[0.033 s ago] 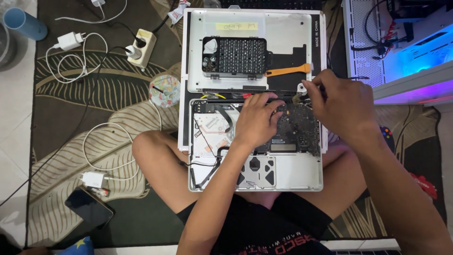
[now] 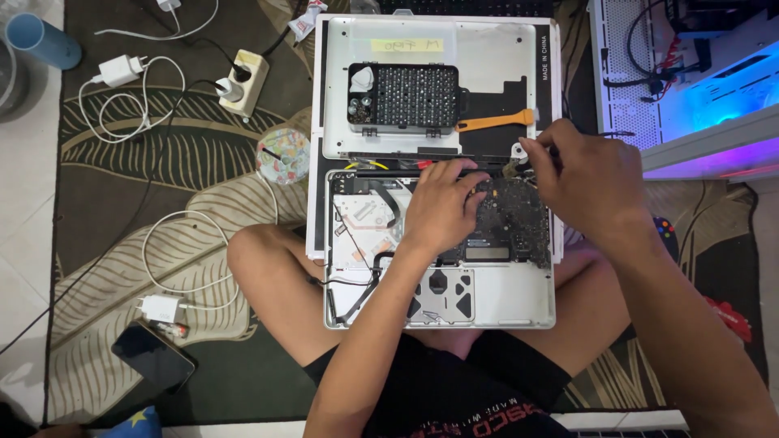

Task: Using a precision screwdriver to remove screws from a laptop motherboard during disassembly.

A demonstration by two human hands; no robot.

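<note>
An opened silver laptop (image 2: 519, 296) lies on my lap with its dark circuit board (image 2: 511, 223) exposed. My left hand (image 2: 442, 207) rests flat on the board near the hinge edge, fingers curled over small parts. My right hand (image 2: 588, 174) pinches something small at the board's upper right corner; what it grips is hidden by the fingers. The removed bottom cover (image 2: 495, 57) lies beyond the laptop. On the cover sit a black screwdriver bit case (image 2: 406, 97) and an orange pry tool (image 2: 495, 122).
A white power strip (image 2: 239, 81), white chargers with cables (image 2: 122, 73) (image 2: 162, 308) and a dark phone (image 2: 152, 355) lie on the leaf-patterned rug at left. A round patterned tin (image 2: 282, 156) sits beside the cover. A lit white computer case (image 2: 690, 73) stands at right.
</note>
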